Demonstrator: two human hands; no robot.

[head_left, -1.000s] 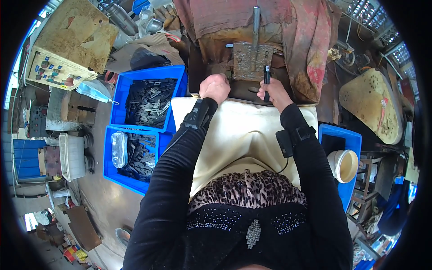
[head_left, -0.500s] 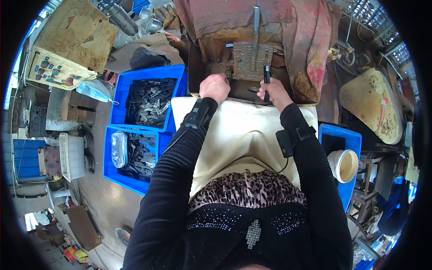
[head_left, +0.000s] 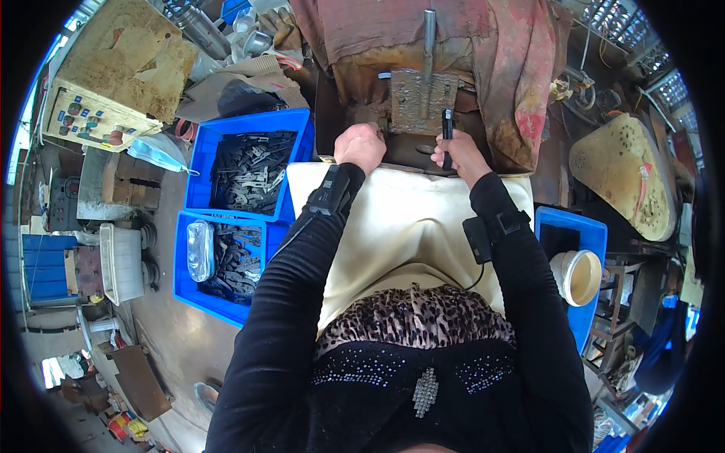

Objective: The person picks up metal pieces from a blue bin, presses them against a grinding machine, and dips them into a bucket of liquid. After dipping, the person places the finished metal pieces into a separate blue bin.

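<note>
My right hand is closed around a slim black piece with a pale tip, held upright near the front edge of a dark metal tray; its exact kind does not show. At the tray's near left side my left hand is a closed fist, back of the hand up. Whatever its fingers may hold is hidden. Between and beyond the hands stands a rough, wet metal block with an upright metal rod. A small dark oval spot or piece lies in the tray between my hands.
Two blue bins of dark metal parts stand left, the nearer also holding a clear plastic container. Stained red cloth drapes behind the tray. At right are a blue bin and white bucket. A control box stands far left.
</note>
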